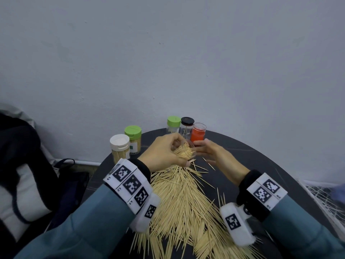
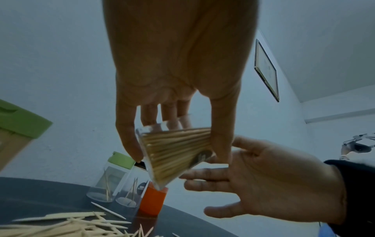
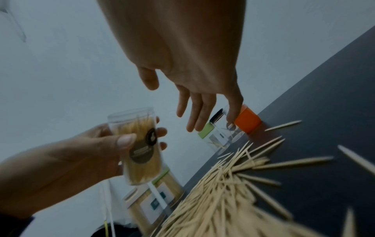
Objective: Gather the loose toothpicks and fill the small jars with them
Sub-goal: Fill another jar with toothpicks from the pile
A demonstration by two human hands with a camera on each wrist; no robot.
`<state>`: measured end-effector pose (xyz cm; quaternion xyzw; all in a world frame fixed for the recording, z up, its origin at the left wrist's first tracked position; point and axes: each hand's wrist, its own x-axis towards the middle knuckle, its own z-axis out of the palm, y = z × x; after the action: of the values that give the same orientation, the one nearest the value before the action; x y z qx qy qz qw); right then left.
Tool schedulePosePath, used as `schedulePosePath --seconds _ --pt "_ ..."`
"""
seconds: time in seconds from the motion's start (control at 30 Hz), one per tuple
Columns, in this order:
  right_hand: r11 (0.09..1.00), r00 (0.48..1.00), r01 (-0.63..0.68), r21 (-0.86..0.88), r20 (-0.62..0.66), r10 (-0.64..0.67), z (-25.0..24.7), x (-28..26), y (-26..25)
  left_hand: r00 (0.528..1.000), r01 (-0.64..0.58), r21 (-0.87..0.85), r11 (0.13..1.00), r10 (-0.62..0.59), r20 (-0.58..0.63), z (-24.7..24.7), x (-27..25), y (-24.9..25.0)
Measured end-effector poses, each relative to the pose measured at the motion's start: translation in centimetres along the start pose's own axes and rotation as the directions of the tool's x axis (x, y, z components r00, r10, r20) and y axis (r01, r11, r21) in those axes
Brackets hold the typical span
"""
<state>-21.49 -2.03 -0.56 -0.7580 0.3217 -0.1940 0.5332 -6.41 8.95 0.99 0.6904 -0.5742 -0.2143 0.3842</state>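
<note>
**Dark round table, toothpicks everywhere**

Dark and round, the table (image 1: 261, 157) fills the lower half of the head view, set against a pale grey wall (image 1: 168, 53). Nearest the bottom edge of the frame lies the big heap of loose toothpicks (image 1: 183, 208), fanning from the lower centre up toward the middle, with a few strays off to its right.

Above the heap, at mid-frame, the left hand (image 1: 164, 154) grips a clear jar (image 2: 174, 154) packed with toothpicks; thumb on one side and fingers curled round the other hold it tilted and lifted off the table, as the left wrist view shows plainly. Just right of it, the right hand (image 1: 214, 154) is spread with straight, relaxed fingers and holds nothing; its fingertips reach toward the held jar and lie close by the orange jar (image 1: 198, 134).

Farther back, near the table's far rim at upper centre, three jars stand upright in a tight row: a green-lidded jar (image 1: 173, 124) on the left, a black-lidded jar (image 1: 186, 126) in the middle, both clear with only a few toothpicks inside, then the orange one on the right. Over at the left rim stand two fuller jars side by side, a white-lidded jar (image 1: 119, 146) and another green-capped jar (image 1: 133, 139).

Off the table, at the left edge of the frame, sits a dark bag (image 1: 22, 165); a white wire rack (image 1: 324, 199) shows at the right edge.
</note>
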Motion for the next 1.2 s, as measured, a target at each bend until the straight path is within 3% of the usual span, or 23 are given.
schedulePosePath --seconds 0.1,0.17,0.23,0.3,0.6,0.87,1.2 --pt "0.93 0.989 -0.121 -0.347 -0.121 0.083 -1.7 1.9 1.0 0.999 0.025 -0.004 1.0 -0.025 -0.044 -0.8 0.2 -0.4" --pt "0.729 0.967 -0.25 -0.637 -0.129 0.218 -2.6 3.3 2.2 0.997 0.039 0.007 0.999 -0.039 -0.064 -1.3 0.4 -0.7" --pt "0.526 0.928 -0.308 -0.793 -0.128 0.351 -2.8 4.5 2.9 0.995 0.049 0.003 0.999 -0.049 -0.084 -1.8 0.7 -0.9" --pt "0.455 0.922 -0.281 -0.845 -0.105 0.374 -2.5 5.3 3.1 0.994 0.05 0.005 0.999 -0.049 -0.093 -2.2 0.9 -1.0" --pt "0.535 0.941 -0.151 -0.831 0.044 0.334 2.5 8.1 1.0 0.993 0.054 -0.024 0.998 -0.056 -0.102 -3.0 1.0 -1.5" --pt "0.43 0.933 -0.032 -0.902 0.126 0.336 6.0 9.7 -0.3 0.985 0.077 -0.092 0.993 -0.09 -0.147 -3.9 0.4 -1.7" --pt "0.501 0.918 0.108 -0.859 0.28 0.281 6.7 7.9 -1.3 0.983 0.064 -0.08 0.995 -0.076 -0.167 -4.8 -0.6 -1.5"
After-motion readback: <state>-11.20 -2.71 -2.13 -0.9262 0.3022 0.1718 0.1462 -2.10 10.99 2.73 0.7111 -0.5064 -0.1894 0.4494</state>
